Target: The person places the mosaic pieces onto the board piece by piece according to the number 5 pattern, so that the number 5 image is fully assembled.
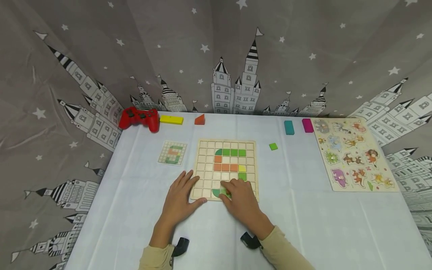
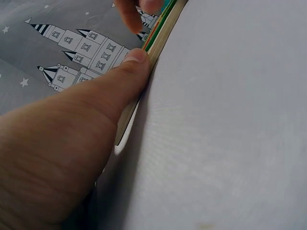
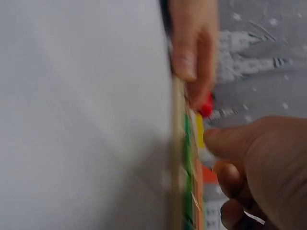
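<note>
A square wooden grid board (image 1: 204, 159) lies on the table, with green, orange and yellow tiles set in several cells. My left hand (image 1: 182, 191) rests at its lower left corner, fingers spread along the left side. In the left wrist view, the left thumb (image 2: 136, 56) touches the board's edge. Over the bottom row, my right hand (image 1: 241, 197) has its fingers bent, a green tile (image 1: 228, 195) between thumb and fingers, partly hidden by them. Just left of it sits a rounded green tile (image 1: 216, 192). A small pattern card (image 1: 173, 153) lies left of the board.
A loose green tile (image 1: 273, 146) lies right of the board. Along the back are a red game controller (image 1: 140, 119), a yellow block (image 1: 171, 120), an orange block (image 1: 200, 119), a teal block (image 1: 289, 127) and a magenta block (image 1: 307, 125). An animal puzzle board (image 1: 354, 178) occupies the right side.
</note>
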Motion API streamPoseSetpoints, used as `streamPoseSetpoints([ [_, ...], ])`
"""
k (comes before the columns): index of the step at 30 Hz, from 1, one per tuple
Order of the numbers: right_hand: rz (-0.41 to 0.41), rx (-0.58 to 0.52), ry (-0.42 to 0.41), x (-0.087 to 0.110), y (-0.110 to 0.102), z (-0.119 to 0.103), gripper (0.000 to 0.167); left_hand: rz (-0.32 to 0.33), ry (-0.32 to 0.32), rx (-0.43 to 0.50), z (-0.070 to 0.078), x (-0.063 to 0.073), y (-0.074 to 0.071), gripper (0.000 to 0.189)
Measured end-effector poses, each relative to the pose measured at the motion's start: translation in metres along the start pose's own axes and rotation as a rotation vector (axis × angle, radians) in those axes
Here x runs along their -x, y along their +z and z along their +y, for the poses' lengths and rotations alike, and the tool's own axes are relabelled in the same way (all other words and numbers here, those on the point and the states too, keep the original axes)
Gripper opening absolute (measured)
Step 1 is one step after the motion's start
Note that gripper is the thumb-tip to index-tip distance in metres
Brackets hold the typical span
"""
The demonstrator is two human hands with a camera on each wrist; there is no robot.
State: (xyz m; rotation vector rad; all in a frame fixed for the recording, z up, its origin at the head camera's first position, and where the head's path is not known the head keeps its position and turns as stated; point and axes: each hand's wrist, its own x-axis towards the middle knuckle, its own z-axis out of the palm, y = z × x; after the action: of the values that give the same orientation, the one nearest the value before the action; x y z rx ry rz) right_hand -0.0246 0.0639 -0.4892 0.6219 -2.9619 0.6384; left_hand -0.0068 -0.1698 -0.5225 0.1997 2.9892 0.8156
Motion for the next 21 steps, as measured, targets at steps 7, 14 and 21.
streamPoseSetpoints([
  [7,0.096,-0.14,0.156,-0.014,-0.024,0.051,0.03,-0.003,-0.001,0.016,0.003,0.0,-0.002,0.083],
  [14,0.092,-0.148,0.335,-0.034,-0.053,0.154,0.043,-0.001,0.006,0.018,0.003,-0.001,-0.001,0.083],
  [21,-0.076,-0.145,0.31,-0.054,-0.065,0.209,0.058,-0.003,-0.003,0.032,0.0,0.0,-0.001,0.083],
])
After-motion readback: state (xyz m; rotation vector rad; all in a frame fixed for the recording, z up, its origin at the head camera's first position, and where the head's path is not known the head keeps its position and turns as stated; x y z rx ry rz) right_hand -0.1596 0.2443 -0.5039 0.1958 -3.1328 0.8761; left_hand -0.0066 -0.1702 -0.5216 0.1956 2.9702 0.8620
